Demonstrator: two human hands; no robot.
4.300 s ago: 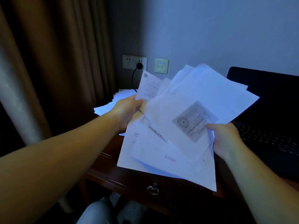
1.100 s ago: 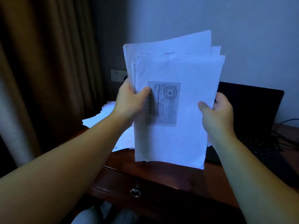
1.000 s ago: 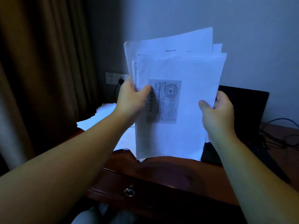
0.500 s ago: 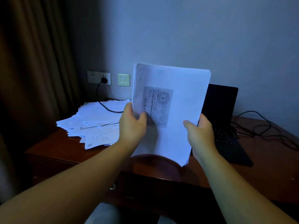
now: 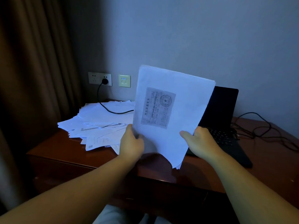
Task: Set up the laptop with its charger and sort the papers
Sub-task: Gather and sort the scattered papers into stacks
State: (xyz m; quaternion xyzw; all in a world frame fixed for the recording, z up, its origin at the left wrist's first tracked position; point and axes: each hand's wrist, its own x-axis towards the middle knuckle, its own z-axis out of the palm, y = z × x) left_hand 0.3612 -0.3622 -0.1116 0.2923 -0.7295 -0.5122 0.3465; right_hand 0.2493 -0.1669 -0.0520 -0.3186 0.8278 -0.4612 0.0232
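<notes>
Head view, dim room: both hands hold a squared-up stack of white papers (image 5: 182, 110) upright and tilted over a dark wooden desk (image 5: 161, 172). The left hand (image 5: 131, 145) grips the lower left edge, thumb on the front; the right hand (image 5: 199, 143) grips the lower right edge likewise. The top sheet shows a grey printed form with a round star stamp. Loose papers (image 5: 100, 123) lie spread far left. An open black laptop (image 5: 226, 126) sits behind the stack, right.

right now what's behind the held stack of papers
The open black laptop shows behind the stack; its left part and where the black cable runs on are covered.
</notes>
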